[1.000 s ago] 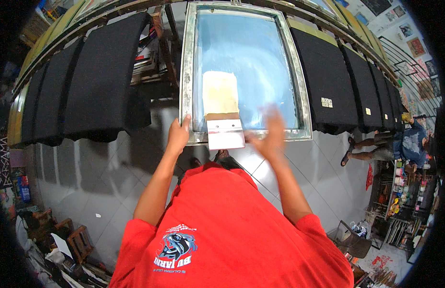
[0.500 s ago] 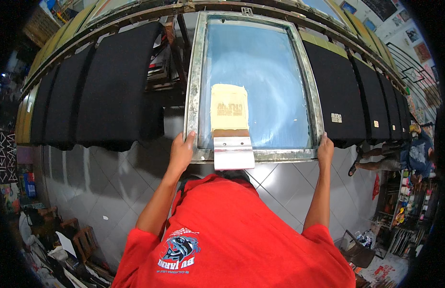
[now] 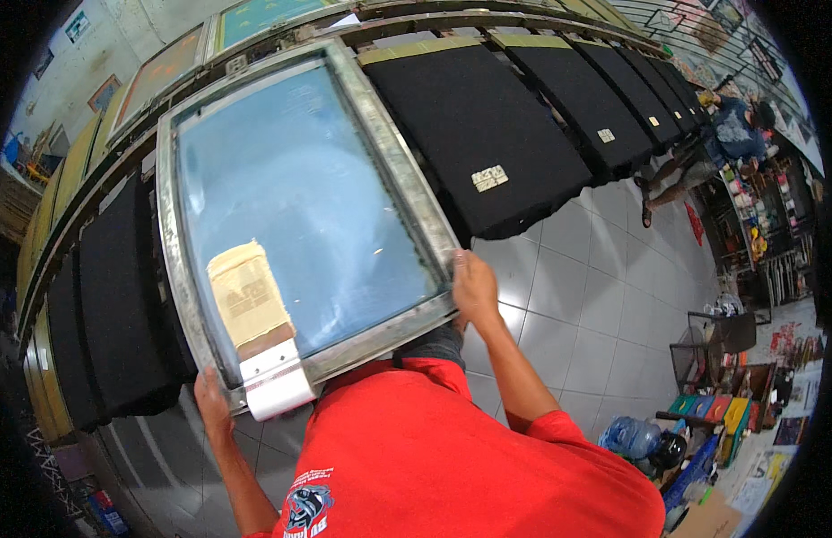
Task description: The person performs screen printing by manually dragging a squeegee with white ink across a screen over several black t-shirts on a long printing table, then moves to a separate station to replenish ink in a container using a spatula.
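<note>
My left hand (image 3: 213,404) grips the left side of a metal screen frame (image 3: 385,161) near its lower corner, and my right hand (image 3: 473,289) holds the right side near the lower right corner. The screen's mesh (image 3: 308,197) is pale blue, with a cream-yellow ink patch (image 3: 245,282) at lower left showing a faint dark design. A squeegee with a metal holder (image 3: 274,381) lies at that patch, overhanging the frame's lower edge.
Black cloth-covered boards (image 3: 470,134) line a long rack either side, some with small pale prints. Other screens (image 3: 160,76) stand behind. A person (image 3: 730,134) is at the right. A water jug (image 3: 629,438) and cluttered shelves (image 3: 758,206) stand on the right, along the grey tiled floor (image 3: 568,296).
My right hand, blurred in motion a second ago, took hold of the frame's right side. The screen, squeegee and both hands have since swung leftward and tilted in the view, which has turned.
</note>
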Demonstrator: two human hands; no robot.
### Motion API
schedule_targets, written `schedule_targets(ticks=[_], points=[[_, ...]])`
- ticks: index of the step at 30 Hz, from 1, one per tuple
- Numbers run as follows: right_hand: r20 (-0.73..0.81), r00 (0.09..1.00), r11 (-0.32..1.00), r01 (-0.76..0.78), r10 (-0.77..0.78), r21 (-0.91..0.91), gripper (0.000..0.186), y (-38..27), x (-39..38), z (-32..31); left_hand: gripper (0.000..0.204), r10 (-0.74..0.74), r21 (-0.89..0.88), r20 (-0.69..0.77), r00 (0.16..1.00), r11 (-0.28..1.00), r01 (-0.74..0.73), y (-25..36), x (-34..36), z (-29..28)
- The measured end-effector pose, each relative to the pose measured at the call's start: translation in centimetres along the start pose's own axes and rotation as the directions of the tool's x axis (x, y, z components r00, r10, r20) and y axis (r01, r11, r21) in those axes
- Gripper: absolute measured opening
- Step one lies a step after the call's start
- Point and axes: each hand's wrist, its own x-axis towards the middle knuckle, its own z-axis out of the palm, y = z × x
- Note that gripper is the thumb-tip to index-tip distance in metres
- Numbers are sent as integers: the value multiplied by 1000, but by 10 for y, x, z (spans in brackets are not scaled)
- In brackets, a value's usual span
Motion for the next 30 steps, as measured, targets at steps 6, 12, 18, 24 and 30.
schedule_targets(ticks=[6, 12, 18, 24, 30], points=[[40, 999, 999, -35, 36, -17, 48, -61, -50, 65, 43, -37, 2, -28, 999, 999, 37, -37, 13, -92], [-65, 979, 978, 185, -191, -92, 49, -38, -58, 98, 37, 6, 46, -26, 1000, 999, -5, -34, 21, -94], [-24, 997, 993, 66, -69, -102, 52, -52, -58, 87, 35, -26, -110, 31, 999, 994, 29, -38, 25, -90], [-28, 998, 991, 48, -52, -122, 53, -59, -53, 83, 34, -17, -141, 31, 999, 990, 21, -41, 30, -84], [-40, 997, 990, 66, -71, -128, 53, -52, -49, 86, 37, -37, -121, 40, 999, 992, 41, -37, 29, -86]])
